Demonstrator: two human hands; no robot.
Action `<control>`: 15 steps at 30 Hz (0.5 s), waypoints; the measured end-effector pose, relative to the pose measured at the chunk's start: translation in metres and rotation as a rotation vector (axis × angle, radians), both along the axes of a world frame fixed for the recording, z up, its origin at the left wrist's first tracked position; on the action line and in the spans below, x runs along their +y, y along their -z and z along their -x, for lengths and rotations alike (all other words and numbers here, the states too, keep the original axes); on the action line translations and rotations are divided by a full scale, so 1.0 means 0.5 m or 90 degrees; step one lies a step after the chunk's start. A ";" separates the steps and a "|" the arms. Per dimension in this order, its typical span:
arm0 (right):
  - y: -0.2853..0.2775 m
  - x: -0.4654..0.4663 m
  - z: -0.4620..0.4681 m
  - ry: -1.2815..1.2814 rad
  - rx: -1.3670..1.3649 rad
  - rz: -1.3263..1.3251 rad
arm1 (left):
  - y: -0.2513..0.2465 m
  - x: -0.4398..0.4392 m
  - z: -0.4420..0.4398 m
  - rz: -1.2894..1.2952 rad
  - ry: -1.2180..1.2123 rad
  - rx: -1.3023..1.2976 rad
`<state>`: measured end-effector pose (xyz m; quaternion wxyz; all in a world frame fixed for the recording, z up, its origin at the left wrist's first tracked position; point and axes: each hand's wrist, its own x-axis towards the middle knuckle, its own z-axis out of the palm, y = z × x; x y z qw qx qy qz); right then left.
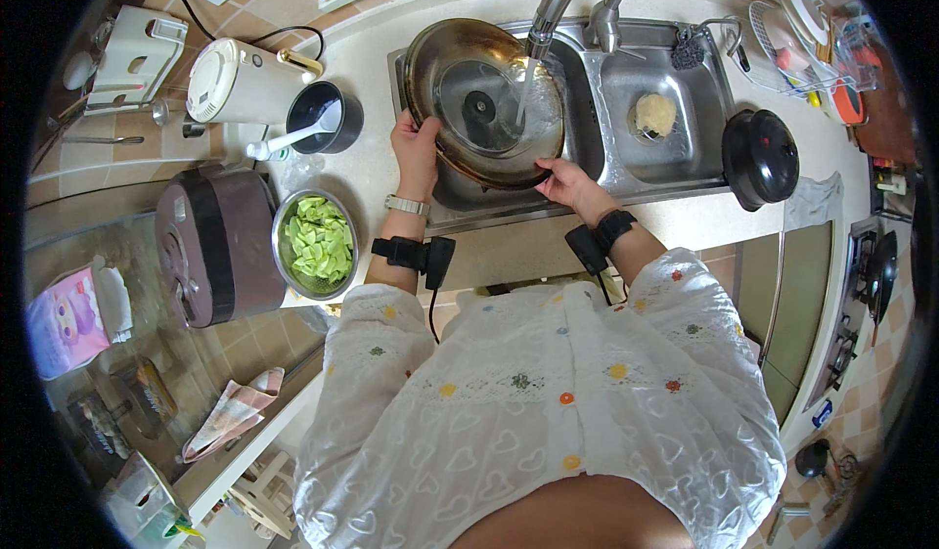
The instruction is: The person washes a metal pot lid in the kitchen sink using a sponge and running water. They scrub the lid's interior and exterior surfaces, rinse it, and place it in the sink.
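Note:
Over the left basin of the steel sink (506, 215), I hold a large round pot lid (458, 87), tilted, its inner side toward me. The lid has a worn, browned metal rim, a glass-like centre and a dark knob fitting with a screw in the middle. My left hand (417, 146) grips its left edge, thumb on the inner side. Its lower right edge is pinched by my right hand (566, 182). Water from the faucet (540, 39) runs onto the lid's right part. Most of the left basin is hidden under the lid.
The right basin holds a yellowish sponge or ball (655, 115). Beside it stands a black lidded pot (760, 159). To the left are a colander of cut green vegetables (319, 245), a dark pot with a white-handled utensil (345, 120), and a rice cooker (213, 248). A dish rack (777, 58) stands far right.

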<state>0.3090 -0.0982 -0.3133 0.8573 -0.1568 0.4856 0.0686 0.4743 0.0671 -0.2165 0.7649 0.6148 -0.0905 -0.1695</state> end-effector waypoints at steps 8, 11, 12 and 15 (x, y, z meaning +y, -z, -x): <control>-0.072 -0.039 -0.051 -0.187 0.097 0.273 | -0.016 -0.042 0.030 -0.204 0.044 -0.248; -0.130 -0.071 -0.083 -0.099 -0.010 0.276 | -0.006 -0.056 0.053 -0.282 0.073 -0.290; -0.150 -0.082 -0.098 -0.066 -0.048 0.257 | -0.003 -0.056 0.060 -0.343 0.081 -0.349; -0.200 -0.103 -0.142 -0.007 -0.117 0.184 | 0.010 -0.061 0.088 -0.386 0.116 -0.405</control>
